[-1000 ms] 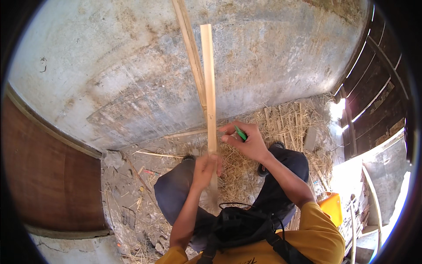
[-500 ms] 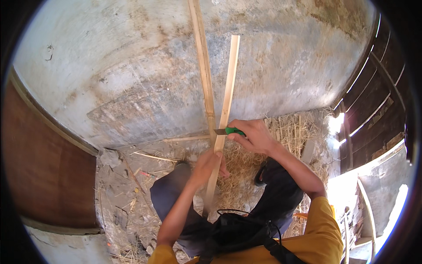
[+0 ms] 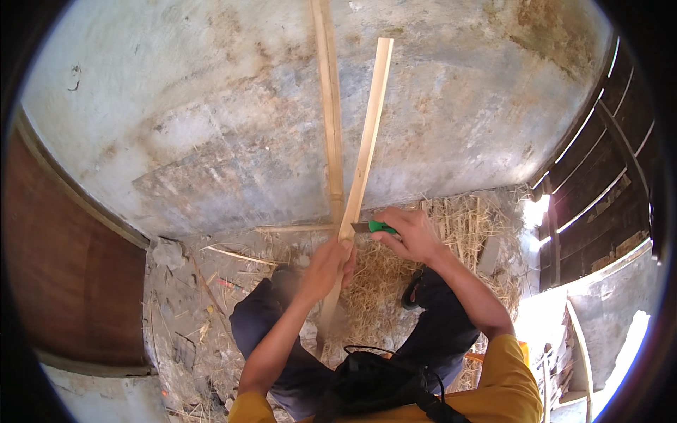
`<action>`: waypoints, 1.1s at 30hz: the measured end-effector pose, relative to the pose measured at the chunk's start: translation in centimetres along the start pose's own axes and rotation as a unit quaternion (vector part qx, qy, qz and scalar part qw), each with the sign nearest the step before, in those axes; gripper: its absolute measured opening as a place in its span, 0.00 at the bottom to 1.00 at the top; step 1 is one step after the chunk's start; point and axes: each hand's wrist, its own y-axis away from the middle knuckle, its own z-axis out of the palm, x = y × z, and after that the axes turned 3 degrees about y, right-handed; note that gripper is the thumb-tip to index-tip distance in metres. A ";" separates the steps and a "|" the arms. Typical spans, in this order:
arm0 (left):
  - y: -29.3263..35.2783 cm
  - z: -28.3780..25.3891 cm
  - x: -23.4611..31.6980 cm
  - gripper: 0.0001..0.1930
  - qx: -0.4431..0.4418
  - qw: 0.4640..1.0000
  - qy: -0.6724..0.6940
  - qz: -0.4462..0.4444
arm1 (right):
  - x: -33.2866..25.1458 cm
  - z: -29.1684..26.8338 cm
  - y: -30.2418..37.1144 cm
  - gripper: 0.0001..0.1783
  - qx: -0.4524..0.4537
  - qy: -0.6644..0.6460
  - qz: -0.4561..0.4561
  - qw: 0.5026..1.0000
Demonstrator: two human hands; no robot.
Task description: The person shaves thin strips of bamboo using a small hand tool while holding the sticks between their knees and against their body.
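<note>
My left hand (image 3: 326, 269) is closed around a long pale bamboo or wood strip (image 3: 369, 137), which slants up and a little right in front of the wall. Its lower end, blurred, drops between my knees. In my right hand (image 3: 411, 233) is a knife with a green handle (image 3: 381, 227), the fingers wrapped round it. The short dark blade (image 3: 360, 228) points left and meets the strip's right edge just above my left hand. Behind the strip stands a longer, thicker pole (image 3: 328, 113), upright against the wall.
A stained plaster wall (image 3: 233, 120) rises ahead. Dry straw (image 3: 458, 225) covers the floor at right, with debris and thin sticks (image 3: 240, 255) at left. A brown panel (image 3: 77, 254) stands far left, dark slatted boards (image 3: 599, 183) far right. A black bag (image 3: 367, 381) sits at my lap.
The knife has come down along the strip, closer to my left hand, and its blade has shifted from across the strip to the right edge. The strip's top reaches higher in view.
</note>
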 end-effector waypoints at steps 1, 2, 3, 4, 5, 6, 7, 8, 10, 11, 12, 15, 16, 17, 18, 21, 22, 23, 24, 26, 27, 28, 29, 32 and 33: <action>0.7 0.0 -0.6 0.14 0.005 1.000 0.017 -0.003 | -0.1 0.4 0.2 0.14 -0.008 -0.008 -0.007 1.000; 1.3 0.1 -1.2 0.15 0.011 0.999 0.033 -0.005 | -0.4 0.9 0.3 0.15 -0.016 0.003 -0.019 1.000; 1.4 0.2 -1.5 0.16 0.014 0.999 0.052 -0.007 | -0.7 1.1 0.5 0.15 -0.025 0.018 -0.029 0.999; 1.5 0.1 -1.5 0.17 0.011 0.999 0.047 -0.004 | -0.9 1.2 0.5 0.15 -0.034 0.032 -0.040 0.998; 1.5 0.1 -1.4 0.19 0.009 0.999 0.041 -0.001 | -1.2 1.3 0.3 0.15 -0.026 0.033 -0.041 0.998; 1.6 0.1 -1.1 0.21 0.006 0.999 0.035 0.003 | -1.6 1.3 0.1 0.15 -0.016 0.034 -0.041 0.998; 1.6 0.2 -0.8 0.21 0.000 1.000 0.030 0.008 | -1.7 1.3 0.0 0.16 -0.006 0.035 -0.041 0.999; 1.7 0.2 -0.5 0.21 -0.007 1.000 0.025 0.013 | -1.6 1.4 0.1 0.16 -0.008 0.041 -0.043 0.998; 1.5 -0.2 -0.3 0.22 -0.018 0.999 0.022 0.014 | -1.3 1.5 -0.1 0.16 -0.010 0.056 -0.049 0.997; 1.5 -0.6 -0.5 0.22 -0.023 0.999 0.023 0.008 | -1.4 1.4 -0.2 0.16 -0.008 0.066 -0.052 0.996; 1.4 -0.7 -0.8 0.22 -0.028 0.999 0.027 0.000 | -1.5 1.3 -0.3 0.16 -0.007 0.076 -0.055 0.996; 1.1 -0.7 -1.4 0.23 -0.008 0.999 0.026 -0.022 | -1.3 1.4 -0.2 0.16 0.006 0.097 -0.058 0.994; 1.1 -0.6 -1.5 0.23 -0.007 0.999 0.024 -0.024 | -1.2 1.5 -0.1 0.16 0.012 0.103 -0.058 0.993; 1.0 -0.5 -1.6 0.23 -0.005 0.999 0.022 -0.026 | -1.2 1.3 -0.1 0.16 0.014 0.112 -0.051 0.992; 1.0 -0.5 -1.7 0.23 -0.003 0.999 0.020 -0.027 | -1.2 1.1 -0.2 0.16 0.015 0.121 -0.044 0.992; 1.2 -0.2 -1.7 0.22 0.010 0.999 0.024 -0.045 | -1.5 0.7 -0.3 0.15 0.022 0.139 -0.036 0.989; 1.2 -0.1 -1.7 0.22 0.010 0.999 0.023 -0.045 | -1.6 0.7 -0.3 0.14 0.027 0.144 -0.035 0.989; 1.2 0.0 -1.8 0.23 0.009 0.999 0.022 -0.046 | -1.4 0.6 -0.3 0.14 0.028 0.145 -0.035 0.988; 1.1 0.0 -1.7 0.23 0.008 0.999 0.021 -0.046 | -1.1 0.4 -0.3 0.13 0.029 0.147 -0.035 0.988; 1.2 0.2 -1.8 0.22 0.002 0.999 0.015 -0.045 | -0.6 -0.1 -0.6 0.12 0.050 0.159 -0.028 0.986; 1.3 0.3 -1.8 0.22 0.001 0.999 0.011 -0.044 | -0.4 -0.3 -0.9 0.12 0.071 0.168 -0.022 0.983; 1.5 0.3 -2.5 0.21 0.001 0.998 0.021 -0.057 | -0.1 -0.7 -1.3 0.12 0.091 0.177 -0.016 0.980; 1.6 0.4 -3.7 0.20 0.000 0.997 0.031 -0.069 | 0.7 -1.2 -1.9 0.13 0.142 0.164 0.000 0.976; 2.7 1.9 -6.0 0.19 -0.029 0.997 -0.007 -0.066 | 3.6 -5.3 -3.2 0.16 0.199 0.151 0.158 0.955; 2.8 2.4 -6.2 0.19 -0.043 0.997 -0.035 -0.057 | 4.1 -6.2 -3.4 0.17 0.243 0.146 0.175 0.943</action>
